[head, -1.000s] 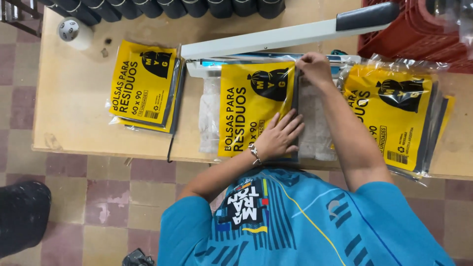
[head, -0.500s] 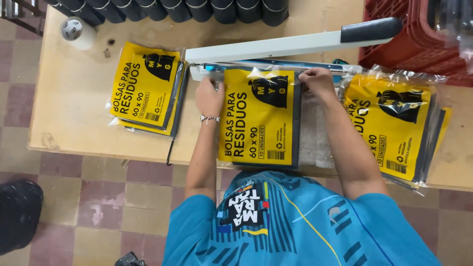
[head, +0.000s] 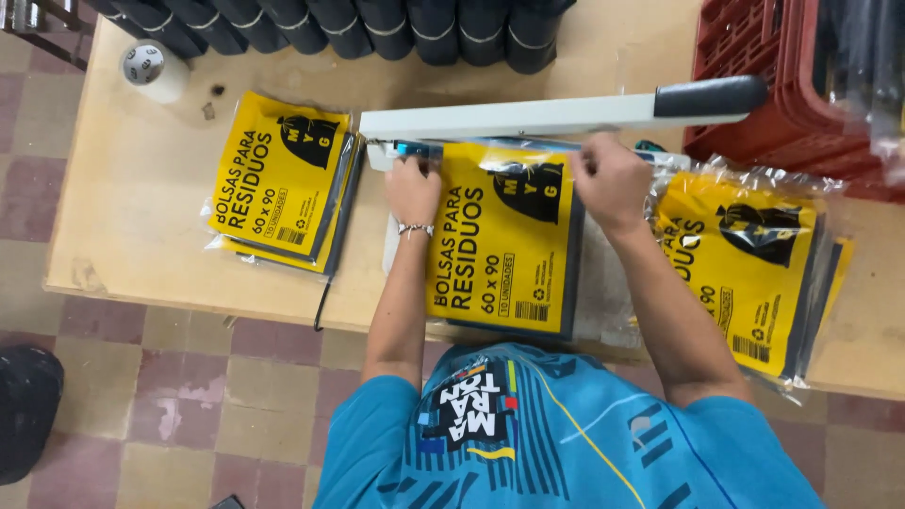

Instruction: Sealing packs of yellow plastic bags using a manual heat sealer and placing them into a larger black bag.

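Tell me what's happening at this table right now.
A person in a blue shirt holds the top edge of a yellow packet with both hands, left hand and right hand, under the raised white arm of a sealer. More yellow packets lie stacked at the left and right on the wooden table.

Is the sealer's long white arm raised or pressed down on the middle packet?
Raised: the sealer arm angles above the middle packet, whose clear top edge both hands hold beneath it.
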